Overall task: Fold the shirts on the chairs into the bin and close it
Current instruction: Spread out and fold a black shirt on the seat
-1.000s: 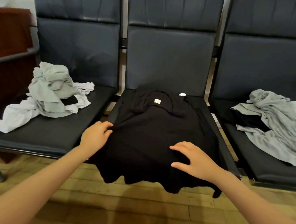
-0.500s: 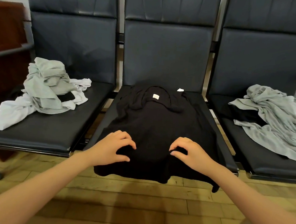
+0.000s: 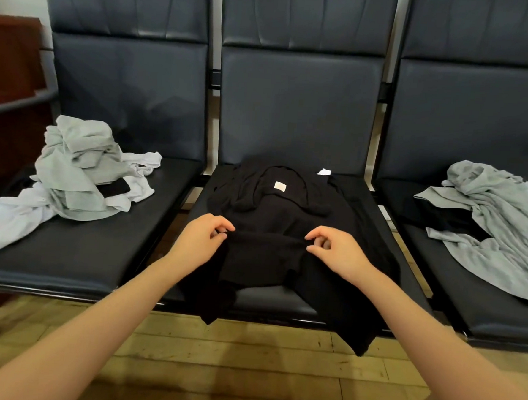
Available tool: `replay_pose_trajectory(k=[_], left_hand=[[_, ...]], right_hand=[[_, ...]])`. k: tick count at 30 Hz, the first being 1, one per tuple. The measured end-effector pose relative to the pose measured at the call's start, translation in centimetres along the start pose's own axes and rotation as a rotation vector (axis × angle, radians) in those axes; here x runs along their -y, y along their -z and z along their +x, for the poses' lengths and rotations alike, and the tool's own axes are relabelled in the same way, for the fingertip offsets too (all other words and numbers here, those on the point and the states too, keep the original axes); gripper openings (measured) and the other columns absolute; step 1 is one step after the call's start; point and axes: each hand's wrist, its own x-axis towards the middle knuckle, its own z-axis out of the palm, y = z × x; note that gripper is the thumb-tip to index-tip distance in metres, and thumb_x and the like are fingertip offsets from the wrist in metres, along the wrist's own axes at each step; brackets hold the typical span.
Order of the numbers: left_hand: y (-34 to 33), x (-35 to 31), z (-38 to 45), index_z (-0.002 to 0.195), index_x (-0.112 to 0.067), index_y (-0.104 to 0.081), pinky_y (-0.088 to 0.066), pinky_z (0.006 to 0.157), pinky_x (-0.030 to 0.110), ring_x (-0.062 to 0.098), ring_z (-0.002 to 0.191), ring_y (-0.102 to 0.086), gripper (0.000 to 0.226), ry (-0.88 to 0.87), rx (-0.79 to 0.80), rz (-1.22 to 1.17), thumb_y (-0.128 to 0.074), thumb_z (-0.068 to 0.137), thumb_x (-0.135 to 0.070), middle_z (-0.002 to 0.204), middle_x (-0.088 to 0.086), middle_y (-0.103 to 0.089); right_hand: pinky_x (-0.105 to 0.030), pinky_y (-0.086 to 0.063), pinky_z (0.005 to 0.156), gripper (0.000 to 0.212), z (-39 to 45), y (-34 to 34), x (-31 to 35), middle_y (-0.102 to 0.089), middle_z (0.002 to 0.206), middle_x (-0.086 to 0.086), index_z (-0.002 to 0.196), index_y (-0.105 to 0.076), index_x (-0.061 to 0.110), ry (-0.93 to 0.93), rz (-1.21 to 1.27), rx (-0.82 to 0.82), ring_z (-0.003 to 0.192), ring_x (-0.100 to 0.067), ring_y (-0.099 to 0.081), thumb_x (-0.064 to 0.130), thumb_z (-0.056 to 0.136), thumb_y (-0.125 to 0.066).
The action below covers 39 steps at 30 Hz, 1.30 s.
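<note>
Over the middle chair seat, both hands, left and right, pinch the black shirt's raised fold.

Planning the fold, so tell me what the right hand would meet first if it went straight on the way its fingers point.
The right hand points left across the seat. Going straight on, it would likely first meet the left hand, which pinches the same raised fold of the black shirt. Depth is hard to judge from this single view.

Black shirt, dark chair
</note>
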Motion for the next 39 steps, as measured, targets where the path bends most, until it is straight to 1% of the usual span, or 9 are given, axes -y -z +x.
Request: replay_pose_trajectory(k=[3, 7, 10, 15, 21, 27, 31, 35, 39], left_hand=[[-1.0, -0.5, -0.3, 0.109, -0.018, -0.068, -0.043, 0.095, 0.031, 0.017, 0.105, -0.051, 0.027, -0.098, -0.034, 0.151, -0.063, 0.087, -0.004, 0.110, 0.001, -0.055], [-0.2, -3.0, -2.6, 0.114, -0.032, -0.063, -0.041, 0.082, 0.019, 0.001, 0.092, -0.048, 0.026, -0.266, 0.052, 0.075, -0.061, 0.088, -0.034, 0.103, -0.016, -0.053], [-0.5, -3.5, -4.6, 0.121, -0.042, -0.057, -0.041, 0.089, 0.019, -0.003, 0.102, -0.043, 0.043, -0.300, 0.286, 0.143, -0.058, 0.081, -0.057, 0.108, -0.022, -0.050], [-1.1, -2.7, -5.3, 0.113, -0.035, -0.064, -0.039, 0.092, 0.020, 0.001, 0.102, -0.046, 0.023, -0.291, 0.306, 0.109, -0.062, 0.091, -0.035, 0.103, -0.020, -0.053], [-0.9, -2.6, -5.9, 0.114, -0.021, -0.061, -0.042, 0.091, 0.020, 0.004, 0.105, -0.052, 0.019, -0.267, 0.259, 0.103, -0.053, 0.098, -0.021, 0.106, -0.014, -0.058], [-0.8, -3.7, -5.6, 0.101, -0.035, -0.052, -0.039, 0.058, 0.022, 0.003, 0.061, -0.051, 0.014, -0.081, 0.241, -0.177, -0.044, 0.101, -0.023, 0.077, -0.006, -0.060], [1.7, -3.8, -5.2, 0.099, -0.048, -0.056, -0.042, 0.082, 0.007, -0.008, 0.097, -0.059, 0.025, -0.174, 0.247, -0.194, -0.065, 0.090, -0.027, 0.099, -0.024, -0.065], [3.9, -1.9, -4.3, 0.095, -0.044, -0.063, -0.048, 0.090, 0.023, -0.001, 0.095, -0.062, 0.026, -0.204, 0.130, -0.102, -0.073, 0.083, -0.023, 0.097, -0.020, -0.069], [5.2, 0.6, -3.8, 0.088, -0.053, -0.064, -0.047, 0.088, 0.023, -0.002, 0.095, -0.062, 0.031, -0.137, 0.144, -0.053, -0.071, 0.085, -0.022, 0.096, -0.021, -0.069]], right_hand=[[-0.022, -0.041, 0.073, 0.023, -0.6, -0.3, -0.3, -0.049, 0.093, 0.010, 0.109, -0.060, 0.026, 0.093, -0.310, -0.034, 0.085, -0.005, -0.045, 0.026, 0.087, -0.067], [-0.020, -0.039, 0.066, 0.013, -3.4, 0.4, 1.4, -0.048, 0.080, 0.011, 0.097, -0.065, 0.023, 0.249, -0.230, -0.158, 0.075, -0.004, -0.045, 0.027, 0.085, -0.068], [-0.016, -0.040, 0.070, 0.023, -6.3, -0.1, 1.8, -0.054, 0.083, 0.011, 0.094, -0.068, 0.027, 0.226, -0.103, 0.057, 0.079, -0.001, -0.048, 0.045, 0.079, -0.071], [-0.022, -0.044, 0.087, 0.013, -7.4, -0.7, 0.8, -0.056, 0.094, 0.017, 0.098, -0.072, 0.024, 0.178, -0.113, 0.063, 0.095, -0.002, -0.050, 0.030, 0.086, -0.069], [-0.026, -0.046, 0.076, 0.009, -7.5, 1.1, 1.0, -0.060, 0.083, 0.003, 0.094, -0.059, 0.022, -0.040, 0.200, 0.071, 0.079, -0.009, -0.057, 0.017, 0.098, -0.052], [-0.001, -0.038, 0.077, 0.009, -6.7, 3.4, 2.0, -0.065, 0.096, 0.014, 0.094, -0.067, 0.023, -0.024, 0.285, 0.184, 0.088, 0.010, -0.058, 0.017, 0.093, -0.061], [0.001, -0.036, 0.084, 0.023, -6.6, 6.0, 1.0, -0.065, 0.105, 0.020, 0.106, -0.069, 0.030, 0.036, 0.228, 0.109, 0.100, 0.012, -0.056, 0.016, 0.087, -0.069], [-0.020, -0.043, 0.080, 0.032, -6.2, 6.9, -2.2, -0.061, 0.090, 0.010, 0.088, -0.064, 0.043, 0.004, -0.050, 0.072, 0.085, -0.004, -0.057, 0.012, 0.085, -0.071], [-0.013, -0.042, 0.076, 0.013, -6.2, 8.2, -4.0, -0.069, 0.093, 0.006, 0.088, -0.071, 0.023, -0.152, 0.147, -0.001, 0.089, -0.004, -0.062, 0.011, 0.089, -0.066]])
